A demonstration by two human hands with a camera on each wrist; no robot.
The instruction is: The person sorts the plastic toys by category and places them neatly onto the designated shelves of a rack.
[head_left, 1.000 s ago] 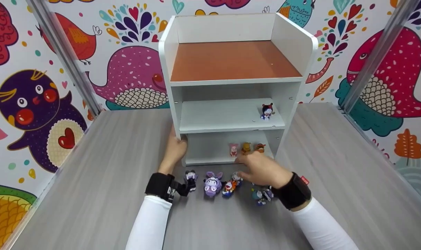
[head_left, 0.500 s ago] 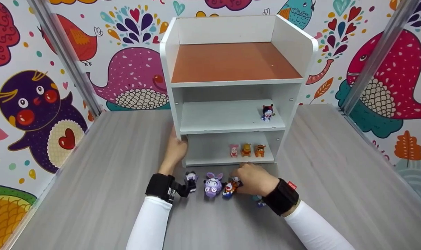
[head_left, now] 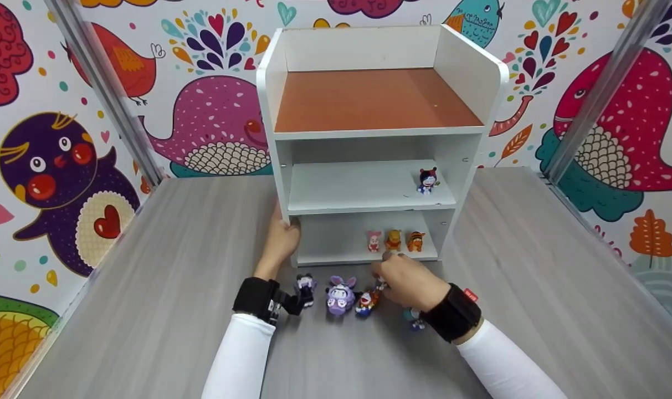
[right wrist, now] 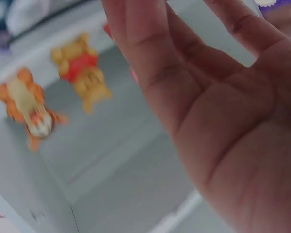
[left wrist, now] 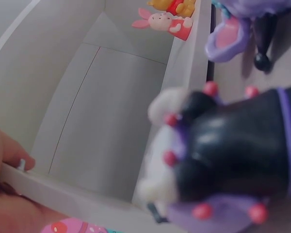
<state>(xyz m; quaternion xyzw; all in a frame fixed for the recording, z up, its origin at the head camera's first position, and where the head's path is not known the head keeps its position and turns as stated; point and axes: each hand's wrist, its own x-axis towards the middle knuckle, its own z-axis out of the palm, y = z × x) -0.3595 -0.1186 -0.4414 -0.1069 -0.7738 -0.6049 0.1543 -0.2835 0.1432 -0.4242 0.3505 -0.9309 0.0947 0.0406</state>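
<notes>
My left hand (head_left: 280,241) grips the left side panel of a white shelf unit (head_left: 369,133) near its bottom compartment; the left wrist view shows the thumb around the panel's edge. In front of the unit, my right hand (head_left: 412,281) pinches a small figurine (head_left: 380,283), mostly hidden by the fingers. Beside it, an orange-and-blue figurine (head_left: 365,303) lies on the floor. Further left are a purple figurine with rabbit ears (head_left: 341,296) and a black-and-purple figurine (head_left: 305,289), large in the left wrist view. A teal-and-blue figurine (head_left: 414,317) is partly covered by my right wrist.
On the bottom shelf stand a pink piglet figurine (head_left: 374,241), a yellow bear figurine (head_left: 393,240) and an orange tiger figurine (head_left: 415,241). A dark-haired figurine (head_left: 427,180) with red ears stands on the middle shelf. Patterned walls (head_left: 53,183) enclose the grey floor (head_left: 147,310).
My right hand has come down and left from before the bottom shelf to the figurines on the floor, then lifted slightly with the small figurine. My left hand stays on the panel.
</notes>
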